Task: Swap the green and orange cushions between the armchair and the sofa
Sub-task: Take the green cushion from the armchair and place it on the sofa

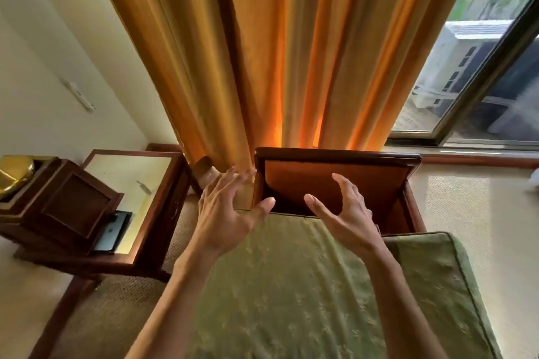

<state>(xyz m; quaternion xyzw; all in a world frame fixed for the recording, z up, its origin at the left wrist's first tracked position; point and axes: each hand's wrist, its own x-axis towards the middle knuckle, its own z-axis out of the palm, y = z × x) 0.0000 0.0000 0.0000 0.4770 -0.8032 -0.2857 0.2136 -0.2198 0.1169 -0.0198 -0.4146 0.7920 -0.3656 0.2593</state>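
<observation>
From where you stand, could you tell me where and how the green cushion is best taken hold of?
Grip the green cushion at its far edge, near the armchair's orange back, coming from above and in front. It lies flat and wide, so probably one hand per side of that edge: the left hand and right hand hover there open, spread apart, neither holding it.

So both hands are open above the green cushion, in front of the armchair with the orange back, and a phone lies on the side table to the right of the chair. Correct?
Not quite. The head view shows the phone on the side table to the left of the armchair, not the right. The rest holds: left hand and right hand are open above the green cushion.
</observation>
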